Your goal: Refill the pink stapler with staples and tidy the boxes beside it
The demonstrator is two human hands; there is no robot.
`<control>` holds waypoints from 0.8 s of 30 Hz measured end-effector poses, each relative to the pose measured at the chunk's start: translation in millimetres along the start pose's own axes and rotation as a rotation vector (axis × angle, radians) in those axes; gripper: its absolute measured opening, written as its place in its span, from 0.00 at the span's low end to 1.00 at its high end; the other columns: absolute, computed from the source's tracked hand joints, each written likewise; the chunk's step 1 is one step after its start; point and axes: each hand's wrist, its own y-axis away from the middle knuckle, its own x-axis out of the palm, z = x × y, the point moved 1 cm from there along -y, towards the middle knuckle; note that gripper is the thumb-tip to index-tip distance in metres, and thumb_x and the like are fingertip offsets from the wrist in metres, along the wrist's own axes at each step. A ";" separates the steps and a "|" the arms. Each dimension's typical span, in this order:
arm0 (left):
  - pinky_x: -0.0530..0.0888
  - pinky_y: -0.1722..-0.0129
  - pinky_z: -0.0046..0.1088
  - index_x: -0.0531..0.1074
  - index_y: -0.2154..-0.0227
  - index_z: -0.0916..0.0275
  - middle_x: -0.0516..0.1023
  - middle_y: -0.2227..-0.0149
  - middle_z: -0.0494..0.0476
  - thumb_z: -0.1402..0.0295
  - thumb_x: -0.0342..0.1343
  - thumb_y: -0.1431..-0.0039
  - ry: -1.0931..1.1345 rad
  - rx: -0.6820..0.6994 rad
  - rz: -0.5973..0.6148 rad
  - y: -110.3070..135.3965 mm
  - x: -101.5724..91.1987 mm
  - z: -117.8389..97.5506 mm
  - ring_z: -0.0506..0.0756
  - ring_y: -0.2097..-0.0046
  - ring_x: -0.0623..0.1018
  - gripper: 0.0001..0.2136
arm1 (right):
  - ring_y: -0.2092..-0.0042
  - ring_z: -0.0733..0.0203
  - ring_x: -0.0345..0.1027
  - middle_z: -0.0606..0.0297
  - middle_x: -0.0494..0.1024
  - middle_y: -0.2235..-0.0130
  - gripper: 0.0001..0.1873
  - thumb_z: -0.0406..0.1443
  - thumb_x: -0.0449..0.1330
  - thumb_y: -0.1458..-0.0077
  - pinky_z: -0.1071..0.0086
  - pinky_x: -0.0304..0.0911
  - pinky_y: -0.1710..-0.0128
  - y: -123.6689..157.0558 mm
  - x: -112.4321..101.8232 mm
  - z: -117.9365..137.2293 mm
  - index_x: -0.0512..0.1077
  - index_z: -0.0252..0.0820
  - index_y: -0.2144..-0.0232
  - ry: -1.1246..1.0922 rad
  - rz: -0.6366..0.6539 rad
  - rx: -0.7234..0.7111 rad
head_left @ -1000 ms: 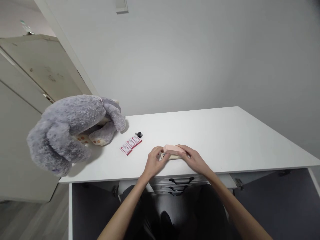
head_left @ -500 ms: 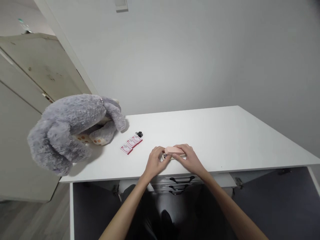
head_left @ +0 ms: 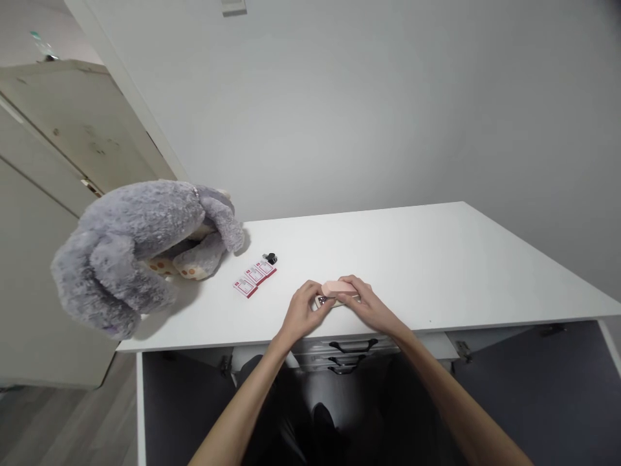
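Observation:
A pink stapler (head_left: 334,288) with a pale base stands near the front edge of the white tabletop, a bit of shiny metal showing at its left end. My left hand (head_left: 301,313) pinches that left end with thumb and fingers. From the other side my right hand (head_left: 372,307) wraps round the right part of the stapler, thumb at its near side and fingers over the top. The fingers hide much of the base. Up and to the left of my hands lie three flat red-and-white packets (head_left: 254,277) in a slanting row, with a small black object (head_left: 270,258) beyond them.
A big grey plush toy (head_left: 145,220) slumps over the left end of the white table (head_left: 412,259). Below the front edge are drawers with black handles (head_left: 353,346), flanked by open cabinet doors (head_left: 538,388). A wall (head_left: 339,116) rises behind.
The view has tipped down very slightly. Both hands stay on the stapler, with only a small shift of the right fingers over its top.

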 end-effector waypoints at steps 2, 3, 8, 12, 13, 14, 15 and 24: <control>0.69 0.61 0.32 0.78 0.61 0.59 0.77 0.61 0.55 0.57 0.64 0.33 -0.004 -0.001 0.005 -0.3 0.3 0.9 0.55 0.61 0.75 0.10 | 0.44 0.47 0.70 0.62 0.79 0.45 0.20 0.54 0.58 0.29 0.52 0.59 0.37 0.0 -1.8 0.2 0.73 0.52 0.45 -0.011 0.003 0.003; 0.69 0.61 0.32 0.78 0.61 0.59 0.78 0.61 0.55 0.57 0.64 0.33 -0.012 -0.002 0.007 -0.5 0.7 1.1 0.55 0.61 0.75 0.10 | 0.44 0.47 0.70 0.62 0.79 0.45 0.20 0.54 0.58 0.30 0.52 0.60 0.37 -0.1 -2.5 0.6 0.73 0.52 0.45 -0.024 0.005 0.005; 0.70 0.56 0.36 0.79 0.62 0.58 0.80 0.60 0.55 0.57 0.66 0.34 -0.140 0.014 0.027 0.1 6.3 1.2 0.58 0.58 0.77 0.10 | 0.43 0.48 0.71 0.60 0.78 0.45 0.22 0.55 0.59 0.30 0.56 0.65 0.40 -0.6 -1.0 1.3 0.72 0.49 0.44 -0.195 0.040 0.000; 0.70 0.51 0.39 0.80 0.57 0.57 0.82 0.56 0.57 0.58 0.65 0.31 -0.190 0.036 0.058 1.6 11.7 0.8 0.60 0.53 0.78 0.09 | 0.45 0.51 0.73 0.60 0.77 0.47 0.24 0.55 0.58 0.28 0.58 0.68 0.42 0.1 3.4 -0.6 0.68 0.49 0.42 -0.363 0.020 -0.001; 0.70 0.50 0.40 0.80 0.55 0.57 0.82 0.55 0.57 0.57 0.64 0.31 -0.187 0.038 0.065 1.9 12.3 0.7 0.60 0.52 0.78 0.10 | 0.46 0.52 0.73 0.60 0.77 0.48 0.24 0.56 0.58 0.29 0.58 0.68 0.42 0.3 3.7 -0.7 0.68 0.49 0.43 -0.387 0.000 -0.006; 0.70 0.49 0.40 0.80 0.54 0.57 0.82 0.54 0.57 0.57 0.65 0.31 -0.186 0.041 0.072 2.2 12.4 0.7 0.60 0.51 0.78 0.11 | 0.48 0.53 0.73 0.60 0.78 0.49 0.24 0.56 0.58 0.29 0.58 0.68 0.43 0.5 3.6 -0.5 0.68 0.49 0.44 -0.408 -0.021 -0.012; 0.71 0.49 0.41 0.80 0.52 0.57 0.82 0.54 0.57 0.55 0.65 0.32 -0.190 0.046 0.077 2.5 12.2 0.7 0.61 0.51 0.78 0.13 | 0.50 0.54 0.73 0.60 0.78 0.50 0.23 0.57 0.57 0.29 0.58 0.69 0.44 0.7 3.2 -0.2 0.68 0.49 0.45 -0.428 -0.042 -0.013; 0.71 0.47 0.42 0.79 0.49 0.56 0.81 0.51 0.58 0.58 0.68 0.34 -0.248 0.086 0.096 4.8 9.6 5.0 0.62 0.48 0.77 0.15 | 0.51 0.52 0.78 0.64 0.81 0.55 0.28 0.58 0.64 0.35 0.55 0.74 0.47 6.7 -9.3 -11.1 0.64 0.52 0.43 -0.682 -0.327 0.129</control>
